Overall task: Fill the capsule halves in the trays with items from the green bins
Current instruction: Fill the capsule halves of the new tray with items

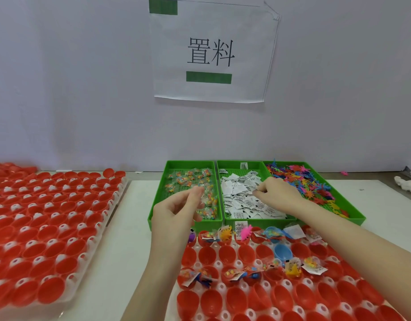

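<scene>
This looked like a packing station in a small factory or assembly workshop. A printed paper sign (211,52) with two Chinese characters and green bars hung on the plain wall at upper centre. Below it, three green bins (186,163) sat side by side, sorted by item. Trays (112,200) of identical red capsule halves (49,242) filled the lower left and lower right, probably bulk production work.

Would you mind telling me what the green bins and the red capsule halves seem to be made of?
Green bins: likely rigid moulded plastic, going by the uniform colour, perforated floors and slight sheen. Red capsule halves: probably thin glossy plastic, given their smooth cups with soft highlights.
</scene>
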{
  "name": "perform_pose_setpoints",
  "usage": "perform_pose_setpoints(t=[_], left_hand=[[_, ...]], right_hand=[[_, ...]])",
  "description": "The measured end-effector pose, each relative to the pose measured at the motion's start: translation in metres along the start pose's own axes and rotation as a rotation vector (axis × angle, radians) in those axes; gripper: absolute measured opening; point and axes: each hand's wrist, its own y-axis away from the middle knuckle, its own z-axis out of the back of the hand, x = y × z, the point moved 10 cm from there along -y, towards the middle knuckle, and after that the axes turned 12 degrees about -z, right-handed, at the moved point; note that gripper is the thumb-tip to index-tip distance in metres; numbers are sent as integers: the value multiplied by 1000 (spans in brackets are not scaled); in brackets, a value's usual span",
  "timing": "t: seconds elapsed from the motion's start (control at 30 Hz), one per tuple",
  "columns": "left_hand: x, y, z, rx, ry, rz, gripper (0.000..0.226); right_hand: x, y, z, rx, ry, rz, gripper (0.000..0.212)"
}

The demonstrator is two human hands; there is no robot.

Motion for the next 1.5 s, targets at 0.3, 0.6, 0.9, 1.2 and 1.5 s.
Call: perform_pose_setpoints(t=[0.3, 0.6, 0.9, 1.2, 1.5], left_hand=[[9, 12, -21, 70, 202, 172, 6], [-11, 28, -51, 139, 407, 215, 11], [-2, 29, -41, -24, 362, 248, 7], [-4, 20, -29, -14, 261, 164, 8], [0, 24, -41, 142, 306, 236, 13]], right_hand=[[15, 48, 51, -45, -702, 31, 16], [53, 127, 47, 424, -924, 207, 27], [19, 93, 48, 233, -884, 38, 18], [-27, 30, 23, 49, -448, -208, 11], [51, 113, 52, 367, -750, 207, 18]])
